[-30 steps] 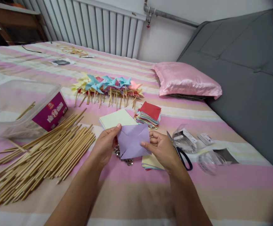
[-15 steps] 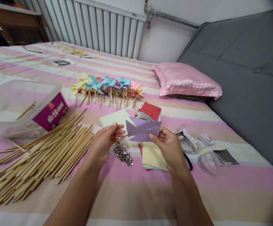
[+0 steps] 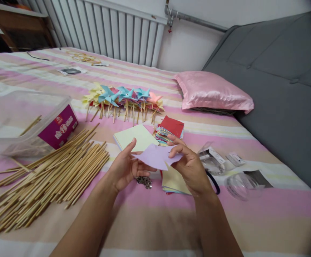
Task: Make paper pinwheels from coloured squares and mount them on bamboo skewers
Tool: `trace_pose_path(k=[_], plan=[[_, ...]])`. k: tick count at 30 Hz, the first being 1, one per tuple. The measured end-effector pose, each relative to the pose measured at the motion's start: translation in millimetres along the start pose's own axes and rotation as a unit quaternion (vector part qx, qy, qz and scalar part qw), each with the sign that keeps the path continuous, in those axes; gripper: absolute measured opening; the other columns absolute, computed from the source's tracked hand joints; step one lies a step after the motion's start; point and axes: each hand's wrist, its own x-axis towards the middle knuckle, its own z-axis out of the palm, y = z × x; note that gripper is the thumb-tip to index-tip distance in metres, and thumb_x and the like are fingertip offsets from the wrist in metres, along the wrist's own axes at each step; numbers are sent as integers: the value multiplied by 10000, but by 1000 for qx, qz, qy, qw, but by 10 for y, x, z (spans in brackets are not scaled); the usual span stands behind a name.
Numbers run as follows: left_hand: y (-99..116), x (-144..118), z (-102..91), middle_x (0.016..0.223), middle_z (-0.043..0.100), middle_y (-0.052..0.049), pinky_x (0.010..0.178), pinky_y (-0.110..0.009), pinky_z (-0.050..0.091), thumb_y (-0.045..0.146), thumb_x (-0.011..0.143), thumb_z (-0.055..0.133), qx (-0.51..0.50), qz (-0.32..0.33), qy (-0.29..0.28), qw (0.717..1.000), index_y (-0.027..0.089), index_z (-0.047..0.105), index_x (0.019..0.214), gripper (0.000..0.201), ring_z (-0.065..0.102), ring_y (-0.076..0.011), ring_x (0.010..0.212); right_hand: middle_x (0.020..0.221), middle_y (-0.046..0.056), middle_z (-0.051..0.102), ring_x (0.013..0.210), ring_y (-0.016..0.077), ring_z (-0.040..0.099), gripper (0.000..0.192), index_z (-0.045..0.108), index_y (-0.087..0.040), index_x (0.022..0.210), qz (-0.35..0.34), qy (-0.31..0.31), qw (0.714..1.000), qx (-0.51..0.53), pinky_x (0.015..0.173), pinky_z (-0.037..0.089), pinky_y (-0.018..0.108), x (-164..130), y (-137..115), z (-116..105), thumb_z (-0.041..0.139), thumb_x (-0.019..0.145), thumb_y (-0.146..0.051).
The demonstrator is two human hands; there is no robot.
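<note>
A light purple paper square (image 3: pixel 152 157) with slits cut into it is held up over the bed. My right hand (image 3: pixel 191 167) grips its right side between thumb and fingers. On the other side, my left hand (image 3: pixel 123 166) has its thumb raised and its fingers stretched out beneath the paper's left edge. Below the paper lies a small pile of shiny metal fasteners (image 3: pixel 145 182), partly covered by my left fingers. A pale green paper stack (image 3: pixel 132 137), a red-topped paper stack (image 3: pixel 173 126) and a yellow-topped stack (image 3: pixel 175 181) lie around my hands.
Many wooden sticks (image 3: pixel 61 171) spread at the left beside a clear plastic box (image 3: pixel 24 121). Finished paper pinwheels (image 3: pixel 126 94) lie in a row farther back. Clear round containers (image 3: pixel 240 185) sit at the right, near a pink pillow (image 3: pixel 214 91) and a grey headboard (image 3: pixel 273 78).
The purple paper has tilted flatter and dropped slightly. My left fingers have moved right, under its edge, and my right index finger now lies over its top.
</note>
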Motion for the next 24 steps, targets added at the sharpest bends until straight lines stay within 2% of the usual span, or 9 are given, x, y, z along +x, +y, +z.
trace_pose_path(k=[4,7,10,14,16,18,21,24], plan=[[-30,-43,6,705,700,-116,524,-237,519,403,823,570,-11,0,-5,1000,73,694,885,358,637,-171,567,1336,31,457,1242,220,439,138,617,-217,681,20,-68,997,-20,969,376,338,-27,-30,9,713,694,-119],[-79,-37,-15,718,712,-106,550,-198,503,247,723,710,43,21,-28,998,80,710,879,228,641,-154,604,1317,40,474,1245,224,439,147,624,-206,647,31,-77,996,-43,946,390,327,-27,-31,15,677,698,-79],[-115,-16,-43,723,714,-101,542,-197,489,232,711,726,100,33,-43,994,75,716,894,242,630,-143,594,1232,43,532,1159,213,506,154,630,-199,619,27,-44,997,-56,892,415,308,-6,6,6,646,695,-66],[-137,12,-69,712,713,-88,565,-226,486,268,718,720,128,54,-35,990,88,721,898,255,618,-144,585,848,10,628,889,165,598,128,619,-202,613,31,29,999,-30,773,439,271,21,72,-24,634,718,-130],[-143,24,-74,721,716,-93,574,-229,478,290,704,731,133,62,-24,989,86,721,894,279,618,-149,599,769,-7,635,802,145,606,69,624,-203,668,49,77,996,-16,721,437,250,27,78,-33,640,730,-177],[-144,36,-75,740,719,-94,566,-221,462,309,683,745,132,73,-3,989,89,720,880,297,614,-148,607,773,-4,660,755,135,620,50,626,-203,774,76,117,990,-8,670,434,234,32,58,-30,633,762,-252],[-141,54,-74,751,720,-91,569,-219,448,333,660,758,132,92,25,987,92,718,849,309,610,-147,616,838,24,702,697,136,644,244,569,-216,981,117,140,983,25,599,443,228,36,7,-4,600,806,-384],[-151,63,-72,754,717,-92,587,-228,448,356,656,758,146,97,22,984,95,717,845,325,612,-155,631,831,33,714,676,144,655,438,498,-223,1127,135,116,983,51,609,482,246,32,-19,36,651,769,-424]])
